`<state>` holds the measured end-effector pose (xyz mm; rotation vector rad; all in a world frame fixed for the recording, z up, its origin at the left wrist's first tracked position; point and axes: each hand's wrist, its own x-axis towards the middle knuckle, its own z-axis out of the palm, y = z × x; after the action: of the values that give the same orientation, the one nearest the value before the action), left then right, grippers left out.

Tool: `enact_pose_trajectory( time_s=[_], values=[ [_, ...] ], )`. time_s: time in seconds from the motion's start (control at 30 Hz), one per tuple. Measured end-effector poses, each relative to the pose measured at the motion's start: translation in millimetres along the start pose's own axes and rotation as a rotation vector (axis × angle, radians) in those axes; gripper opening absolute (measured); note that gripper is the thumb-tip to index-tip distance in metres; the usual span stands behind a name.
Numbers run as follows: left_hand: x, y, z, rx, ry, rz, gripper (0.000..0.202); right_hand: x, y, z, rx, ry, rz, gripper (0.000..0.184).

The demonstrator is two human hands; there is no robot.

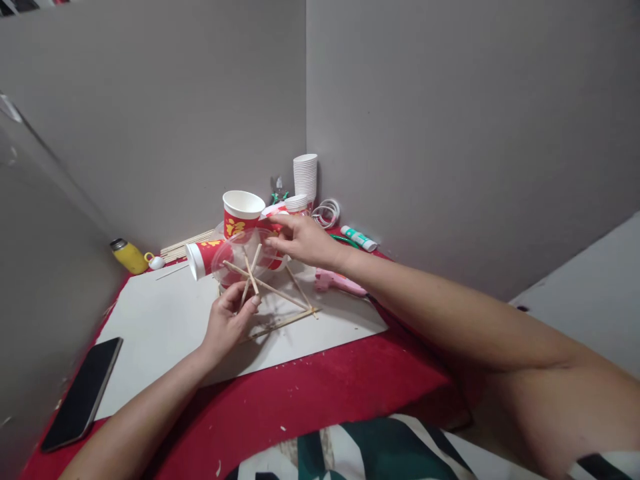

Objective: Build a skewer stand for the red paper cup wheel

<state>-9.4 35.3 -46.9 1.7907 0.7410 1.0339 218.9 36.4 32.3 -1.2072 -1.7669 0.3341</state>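
Several red-and-white paper cups are joined around a clear plastic disc, one cup upright on top and another cup lying sideways at the left. Crossed wooden sticks stand in front of the disc, above a wooden stick frame. My left hand is closed, pinching the crossed sticks low down between thumb and fingers. My right hand reaches to the right side of the cups. Its index finger and thumb are apart, by the disc's edge; whether they press on a cup is unclear.
A white board lies on the red tablecloth. A phone is at the left, a yellow bottle farther back. Stacked cups, coiled cable, a glue tube and a pink tool sit behind and right. Grey walls enclose the corner.
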Motion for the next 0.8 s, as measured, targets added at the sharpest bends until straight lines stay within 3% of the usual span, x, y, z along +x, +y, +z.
enact_pose_trajectory(
  time_s=[0.1, 0.43, 0.8],
  values=[
    [-0.4, 1.9, 1.5, -0.017, -0.002, -0.009, 0.028, 6.8, 0.5, 1.3, 0.0, -0.054, -0.037, 0.015],
    [-1.7, 4.0, 3.8, 0.025, -0.029, -0.041, 0.026, 13.1, 3.5, 7.0, 0.217, -0.035, 0.006, 0.013],
    [-4.1, -4.2, 1.4, 0.055, -0.064, -0.112, 0.034, 23.0, -3.7, -17.5, 0.321, 0.089, 0.038, 0.007]
  ],
)
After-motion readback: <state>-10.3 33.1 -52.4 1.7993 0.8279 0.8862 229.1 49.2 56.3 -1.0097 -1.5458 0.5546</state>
